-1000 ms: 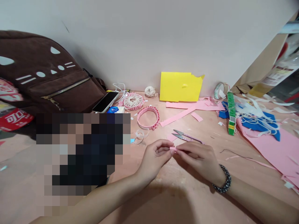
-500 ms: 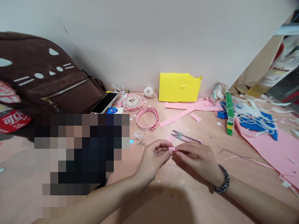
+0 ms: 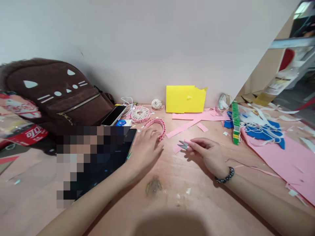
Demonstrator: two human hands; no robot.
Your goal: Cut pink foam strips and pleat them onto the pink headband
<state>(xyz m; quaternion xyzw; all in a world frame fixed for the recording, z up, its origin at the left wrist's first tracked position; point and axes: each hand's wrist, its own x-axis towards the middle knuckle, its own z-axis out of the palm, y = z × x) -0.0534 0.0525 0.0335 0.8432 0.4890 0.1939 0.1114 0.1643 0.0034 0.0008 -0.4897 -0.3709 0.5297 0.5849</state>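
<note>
My right hand (image 3: 209,154) has its thumb and fingers closed round a pair of thread snips (image 3: 182,145), blades pointing left. A bit of pink paper shows at its fingertips beside the blades; whether it is the small roll is unclear. My left hand (image 3: 149,147) reaches out flat with fingers stretched, over the near side of a pink paper ring (image 3: 163,126) edged with small rolls. It hides the clear tape loop there; I cannot tell if it touches either. Behind stands a pink ring wound with white string (image 3: 140,114).
A yellow paper piece (image 3: 185,99) leans on the wall, pink strips (image 3: 183,128) before it. At right lie a green box (image 3: 235,123), blue scraps (image 3: 267,132) and a pink sheet (image 3: 287,160). At left are a tablet (image 3: 108,164), phone (image 3: 113,115), backpack (image 3: 81,113) and cola bottle (image 3: 29,136).
My hands have come apart from the small pink roll they pinched together. The left has moved left and opened over the pink ring; the right has taken up the snips. The view has shifted slightly.
</note>
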